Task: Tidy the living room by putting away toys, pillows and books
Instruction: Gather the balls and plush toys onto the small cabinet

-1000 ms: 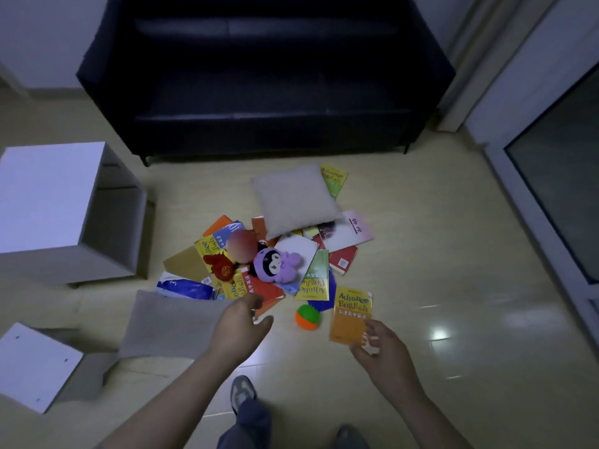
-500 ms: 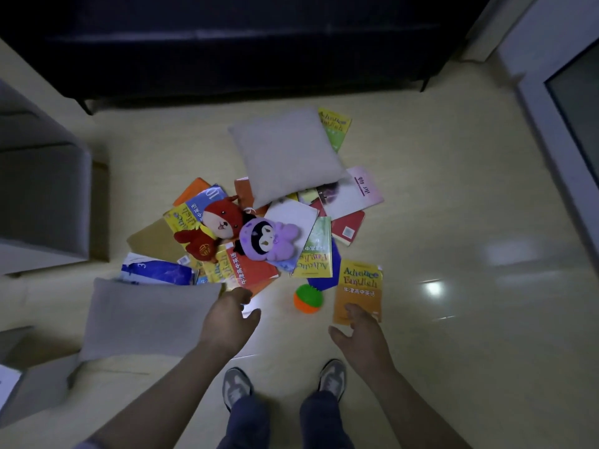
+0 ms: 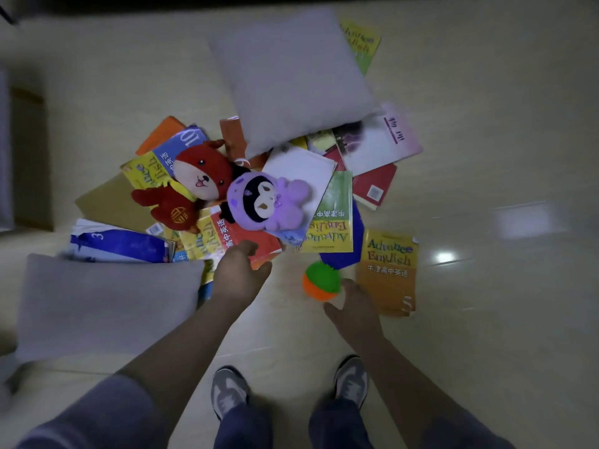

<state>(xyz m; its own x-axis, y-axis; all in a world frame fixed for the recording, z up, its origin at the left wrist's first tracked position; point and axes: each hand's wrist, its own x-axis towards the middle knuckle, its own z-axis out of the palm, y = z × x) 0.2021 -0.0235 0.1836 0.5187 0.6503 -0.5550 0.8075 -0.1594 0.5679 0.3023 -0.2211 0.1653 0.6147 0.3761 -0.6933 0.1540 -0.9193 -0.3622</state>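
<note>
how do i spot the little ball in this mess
Find the heap of books on the floor and look at its near edge. The ball sits there, just left of the orange Advance English book, by the right hand. It is the only round thing, half green, half orange.

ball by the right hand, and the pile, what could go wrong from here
The ball lies loose on the glossy floor just ahead of the right hand; a nudge could roll it away. The left hand is at the red book, which the purple plush partly lies on: pulling it may tumble the plush and slide the overlapping books.
</note>
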